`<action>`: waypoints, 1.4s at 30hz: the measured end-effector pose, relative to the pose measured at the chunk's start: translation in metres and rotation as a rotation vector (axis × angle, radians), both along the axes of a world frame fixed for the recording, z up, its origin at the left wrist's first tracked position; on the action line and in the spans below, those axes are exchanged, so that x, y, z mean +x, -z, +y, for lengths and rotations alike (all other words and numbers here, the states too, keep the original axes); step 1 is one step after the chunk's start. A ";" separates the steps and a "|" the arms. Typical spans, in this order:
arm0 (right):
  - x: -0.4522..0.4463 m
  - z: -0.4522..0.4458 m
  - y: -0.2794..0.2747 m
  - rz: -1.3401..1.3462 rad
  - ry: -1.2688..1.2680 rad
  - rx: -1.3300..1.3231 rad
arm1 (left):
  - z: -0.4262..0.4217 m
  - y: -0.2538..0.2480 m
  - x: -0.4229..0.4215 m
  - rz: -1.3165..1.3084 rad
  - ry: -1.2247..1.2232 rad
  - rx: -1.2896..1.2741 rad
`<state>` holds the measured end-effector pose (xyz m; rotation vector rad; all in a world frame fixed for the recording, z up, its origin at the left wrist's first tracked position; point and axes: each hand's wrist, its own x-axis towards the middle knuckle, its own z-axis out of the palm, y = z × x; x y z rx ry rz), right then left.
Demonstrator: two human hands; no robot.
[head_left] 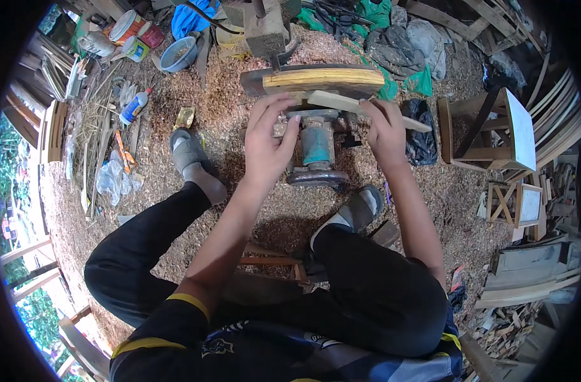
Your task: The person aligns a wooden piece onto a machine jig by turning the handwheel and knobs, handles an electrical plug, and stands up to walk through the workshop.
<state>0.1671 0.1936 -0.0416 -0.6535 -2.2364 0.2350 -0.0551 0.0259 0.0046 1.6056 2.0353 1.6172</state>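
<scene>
Wooden strip (pixel 338 101): near the teal machine (pixel 316 145), pinched in the right hand's (pixel 387 135) grip
Left hand (pixel 266 137): grip unclear (can't tell from here)
Slip: loosened pinch could tip strip onto machine

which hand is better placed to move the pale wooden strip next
Probably the right hand: it grips the pale wooden strip. The left hand is near the strip's left end, thumb and fingers apart, and whether it touches is unclear.

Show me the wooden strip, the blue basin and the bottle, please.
Wooden strip (pixel 336 101): head view, its left part.
Blue basin (pixel 187 62): head view, its near wall.
Bottle (pixel 133 109): head view, its blue label.
</scene>
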 end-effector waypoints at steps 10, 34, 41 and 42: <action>-0.005 0.002 -0.023 -0.095 -0.125 0.226 | 0.006 0.025 -0.016 0.113 -0.032 -0.043; -0.031 0.001 -0.022 -0.143 -0.268 0.192 | 0.006 0.041 -0.020 0.123 -0.069 0.044; -0.029 -0.001 -0.013 -0.163 -0.250 0.085 | 0.002 0.045 -0.015 0.055 -0.129 0.007; -0.029 0.000 -0.012 -0.164 -0.250 0.085 | 0.002 0.048 -0.014 0.002 -0.164 -0.005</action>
